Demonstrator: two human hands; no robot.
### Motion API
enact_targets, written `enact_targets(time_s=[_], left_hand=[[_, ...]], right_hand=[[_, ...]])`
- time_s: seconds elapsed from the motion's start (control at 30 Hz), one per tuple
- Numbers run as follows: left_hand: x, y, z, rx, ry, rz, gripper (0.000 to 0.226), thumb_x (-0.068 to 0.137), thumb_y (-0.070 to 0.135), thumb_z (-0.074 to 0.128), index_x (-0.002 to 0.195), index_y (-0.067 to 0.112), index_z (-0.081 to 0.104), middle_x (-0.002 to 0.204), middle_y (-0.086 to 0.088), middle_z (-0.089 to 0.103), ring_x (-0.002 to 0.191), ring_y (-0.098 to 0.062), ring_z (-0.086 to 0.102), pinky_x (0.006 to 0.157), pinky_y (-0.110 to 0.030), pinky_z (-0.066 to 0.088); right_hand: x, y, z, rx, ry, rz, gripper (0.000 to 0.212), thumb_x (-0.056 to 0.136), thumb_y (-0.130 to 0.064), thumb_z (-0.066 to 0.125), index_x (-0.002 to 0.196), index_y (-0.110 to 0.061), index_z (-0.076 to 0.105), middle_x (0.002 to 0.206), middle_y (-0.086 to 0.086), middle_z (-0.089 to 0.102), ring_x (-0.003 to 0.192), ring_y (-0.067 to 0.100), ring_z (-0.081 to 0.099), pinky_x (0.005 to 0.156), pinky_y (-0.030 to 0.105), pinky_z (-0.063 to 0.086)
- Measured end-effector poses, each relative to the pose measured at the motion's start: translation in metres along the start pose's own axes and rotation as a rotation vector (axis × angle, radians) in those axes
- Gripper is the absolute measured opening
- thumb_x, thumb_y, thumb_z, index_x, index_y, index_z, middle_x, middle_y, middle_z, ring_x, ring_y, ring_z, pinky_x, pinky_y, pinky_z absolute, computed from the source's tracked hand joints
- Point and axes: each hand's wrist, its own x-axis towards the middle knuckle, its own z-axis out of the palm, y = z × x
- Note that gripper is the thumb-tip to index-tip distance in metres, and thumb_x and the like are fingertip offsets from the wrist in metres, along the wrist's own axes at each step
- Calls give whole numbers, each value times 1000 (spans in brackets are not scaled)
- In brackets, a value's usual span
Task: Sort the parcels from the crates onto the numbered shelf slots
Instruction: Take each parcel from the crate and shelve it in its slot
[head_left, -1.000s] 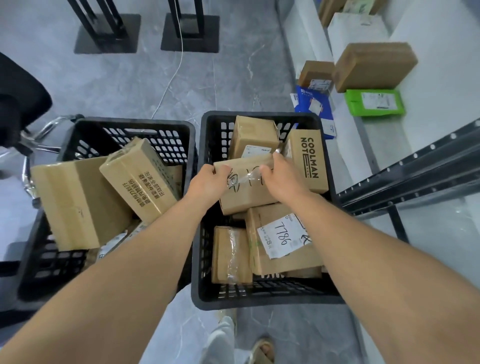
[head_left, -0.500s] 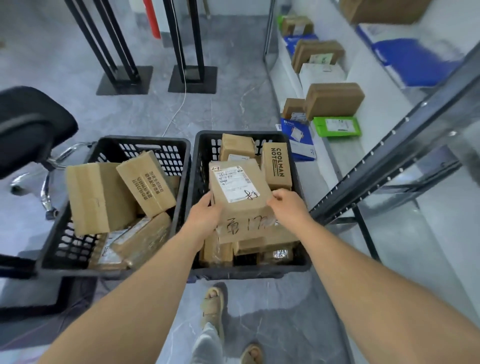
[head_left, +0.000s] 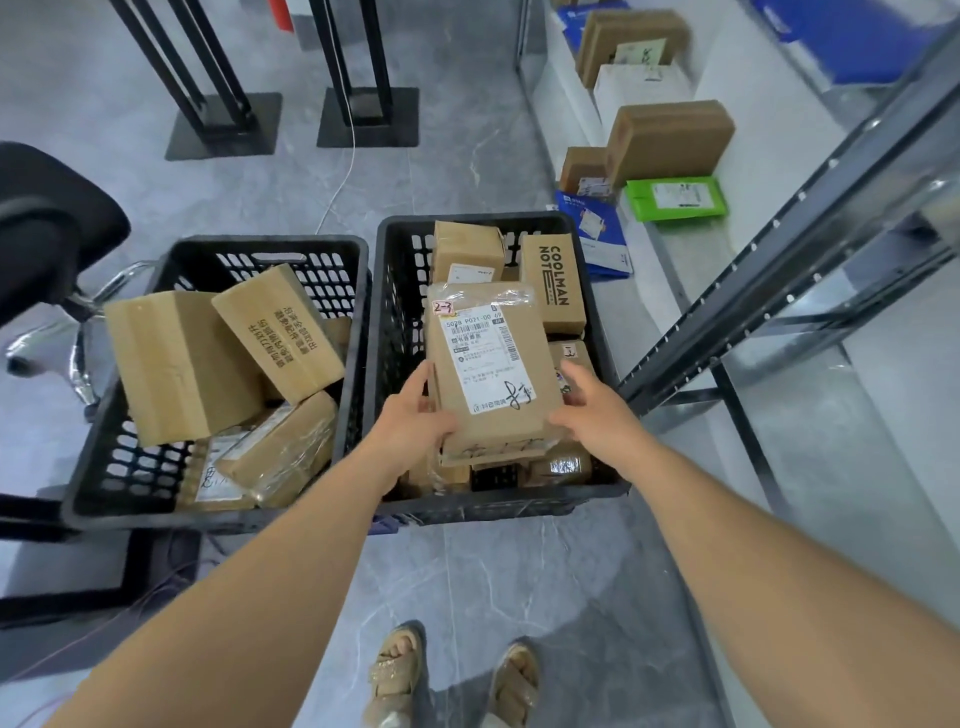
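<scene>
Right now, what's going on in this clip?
A person is sorting parcels. Both hands hold a brown cardboard parcel with a white shipping label above the right-hand black plastic crate: the left hand grips its lower left edge, and the right hand is at its right side with the fingers spread. A small tag on it reads 2-3. More boxes fill both this crate and the left black crate. The metal shelf rack stands to the right.

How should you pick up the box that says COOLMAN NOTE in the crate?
Take the COOLMAN NOTE box by its two long side edges, coming down from above. Its broad printed face points up and leans on other parcels at the far right of the right crate, so a grip across its narrow width probably suits best.
</scene>
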Motion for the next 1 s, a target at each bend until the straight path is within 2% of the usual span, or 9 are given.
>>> enact_targets(time_s=[0.1, 0.17, 0.27, 0.4, 0.53, 0.63, 0.73, 0.83, 1.0], left_hand=[[7, 3, -7, 13, -86, 21, 88, 88, -8, 54, 149, 40, 12, 100, 23, 46, 92, -3, 53, 73, -24, 50], [12, 3, -11, 18, -128, 4, 93, 87, -9, 55, 148, 43, 8, 100, 23, 47, 95, -8, 56, 82, -34, 54], [15, 2, -14, 19, -176, -17, 98, 85, -8, 58, 146, 49, 8, 110, 21, 49, 101, -12, 58, 79, -36, 56], [7, 2, -14, 12, -192, 53, 102, 81, -13, 60, 144, 52, 13, 123, 14, 47, 110, -20, 59, 81, -40, 57], [-5, 16, -20, -19, -162, 169, 105, 79, -16, 61, 146, 48, 12, 133, 9, 44, 114, -20, 56, 81, -43, 57], [-16, 31, -30, 6, -152, 266, 103, 79, -13, 64, 146, 47, 12, 134, 10, 44, 114, -15, 55, 79, -35, 57], [-29, 48, -40, 22, -157, 356, 102, 79, -10, 66, 142, 52, 16, 130, 16, 46, 113, -10, 55, 72, -25, 56], [-45, 66, -51, 45, -139, 447, 101, 79, -8, 68, 141, 53, 18, 130, 20, 46, 109, -3, 56, 72, -18, 52], [-79, 103, -70, 105, -141, 637, 96, 80, -3, 69, 130, 63, 22, 137, 18, 41, 116, 3, 49, 82, -18, 47]], right_hand=[[11, 2, -4, 72, -84, 42, 93, 81, -2, 64, 149, -41, 14, 146, 0, 42, 124, 22, 49, 104, 51, 41], [16, 1, -5, 101, -127, 56, 96, 80, 0, 64, 148, -44, 12, 138, -1, 51, 120, 23, 53, 101, 51, 44], [18, 0, -6, 94, -171, 31, 95, 81, 3, 64, 147, -48, 17, 123, -4, 62, 111, 20, 60, 95, 50, 49], [7, -3, -8, 109, -151, 1, 98, 79, 6, 65, 146, -48, 18, 133, -3, 54, 112, 18, 58, 94, 49, 50], [-13, -22, -17, 60, -68, -95, 102, 78, 4, 70, 148, -45, 15, 140, -5, 45, 126, 14, 45, 96, 40, 49], [-31, -43, -27, 52, -17, -164, 103, 77, 2, 72, 147, -46, 13, 132, -6, 46, 118, 13, 49, 83, 29, 52], [-48, -63, -35, 44, 31, -250, 103, 76, 1, 73, 146, -49, 15, 139, -4, 46, 117, 15, 54, 85, 32, 54], [-70, -84, -41, 74, 65, -331, 102, 76, 4, 72, 147, -46, 17, 141, -3, 45, 112, 15, 58, 73, 25, 56], [-116, -119, -54, 63, 178, -454, 102, 75, 0, 74, 139, -57, 19, 136, -9, 43, 114, 15, 57, 90, 41, 53]])
